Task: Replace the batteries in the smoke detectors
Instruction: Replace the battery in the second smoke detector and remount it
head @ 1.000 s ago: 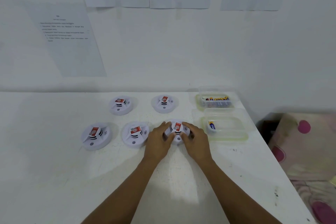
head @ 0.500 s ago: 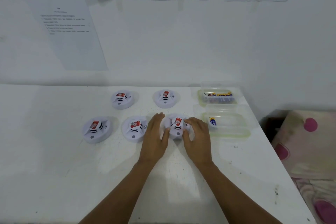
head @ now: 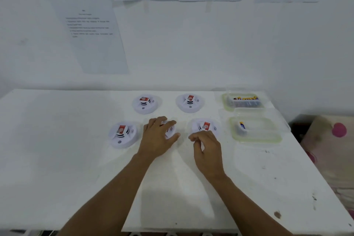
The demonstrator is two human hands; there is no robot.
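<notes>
Five white round smoke detectors lie on the white table, each with a red-labelled battery on top. Two are at the back, one at the front left and one at the front right. My left hand covers the front middle detector, fingers over its top and thumb at its near right edge. My right hand hovers just in front of the front right detector, fingers loosely curled, holding nothing.
At the table's right side stand two clear plastic containers: the far one holds several batteries, the near one holds a single battery. Papers hang on the wall behind. A pink-dotted cushion lies beyond the right edge.
Both hands have let go of the front right detector. My left hand moved left onto the front middle detector, and my right hand drew back a little toward me.
</notes>
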